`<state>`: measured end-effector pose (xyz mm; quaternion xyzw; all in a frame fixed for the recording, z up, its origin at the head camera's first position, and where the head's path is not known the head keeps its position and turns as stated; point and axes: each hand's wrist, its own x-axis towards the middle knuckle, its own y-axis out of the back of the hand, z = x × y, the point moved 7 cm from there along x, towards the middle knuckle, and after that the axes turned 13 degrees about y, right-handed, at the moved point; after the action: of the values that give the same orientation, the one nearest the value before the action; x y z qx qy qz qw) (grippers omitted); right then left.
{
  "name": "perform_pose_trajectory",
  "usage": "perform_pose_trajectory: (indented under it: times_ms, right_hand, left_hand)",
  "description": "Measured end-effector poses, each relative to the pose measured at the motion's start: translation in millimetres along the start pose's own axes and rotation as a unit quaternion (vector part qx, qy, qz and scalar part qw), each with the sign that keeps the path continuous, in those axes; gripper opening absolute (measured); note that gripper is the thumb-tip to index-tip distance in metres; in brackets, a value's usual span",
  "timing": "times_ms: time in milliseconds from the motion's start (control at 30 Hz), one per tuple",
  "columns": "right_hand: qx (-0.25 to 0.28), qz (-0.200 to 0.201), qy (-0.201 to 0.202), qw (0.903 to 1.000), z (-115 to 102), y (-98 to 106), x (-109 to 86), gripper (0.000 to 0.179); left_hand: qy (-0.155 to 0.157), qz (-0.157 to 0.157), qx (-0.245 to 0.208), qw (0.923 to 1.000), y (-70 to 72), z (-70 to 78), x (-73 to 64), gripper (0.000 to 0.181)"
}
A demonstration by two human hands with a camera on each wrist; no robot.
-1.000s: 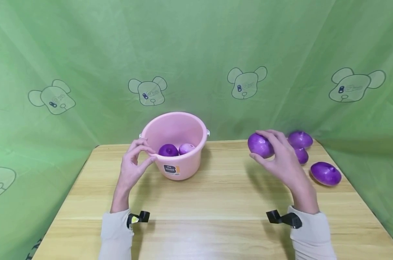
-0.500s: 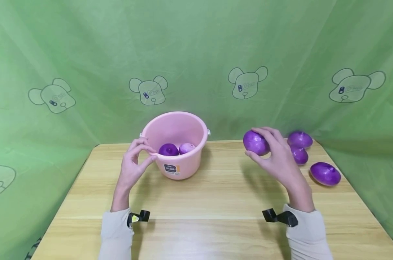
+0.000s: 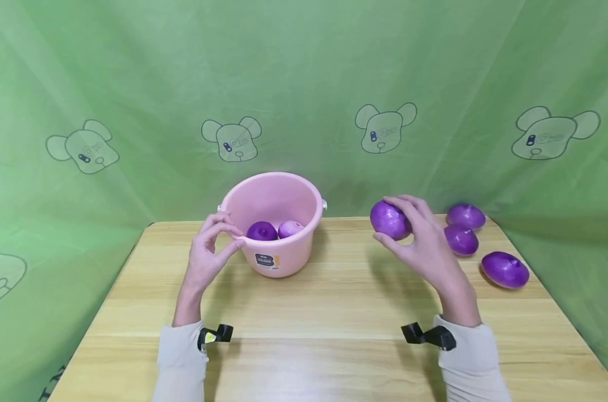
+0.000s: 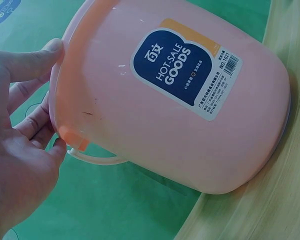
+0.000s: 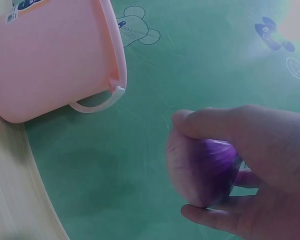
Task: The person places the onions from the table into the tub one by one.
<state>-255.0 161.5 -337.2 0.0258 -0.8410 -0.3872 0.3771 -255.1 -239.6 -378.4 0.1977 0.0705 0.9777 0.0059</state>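
A pink bucket (image 3: 283,258) stands near the back of the table, its label facing forward. My left hand (image 3: 209,248) pinches the bucket's front-left rim between thumb and fingers, as the left wrist view also shows. Inside the bucket lie a dark purple onion (image 3: 262,230) and a paler onion (image 3: 290,228). To the right of the bucket, my right hand (image 3: 426,251) grips a purple onion (image 3: 391,220) above the table, thumb on one side and fingers on the other. In the right wrist view this onion (image 5: 202,167) is partly covered by the fingers.
At the table's right side lie an onion (image 3: 466,215) at the back, another onion (image 3: 462,240) just in front of it, and a darker onion (image 3: 505,269) nearer the right edge. A green printed cloth (image 3: 304,84) hangs behind the wooden table (image 3: 304,324).
My right hand has moved slightly left toward the bucket with the onion in its grip, uncovering more of the onion behind it. The left hand has stayed on the rim.
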Motion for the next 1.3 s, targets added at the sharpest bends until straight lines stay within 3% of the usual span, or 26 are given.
perform_pose_trajectory:
  times_ms: [1300]
  right_hand:
    - [0.021, 0.011, 0.029, 0.9993, -23.4, -16.1, 14.1, 0.073]
  left_hand:
    - [-0.004, -0.001, -0.003, 1.0000, 0.2, -2.0, 0.9, 0.018]
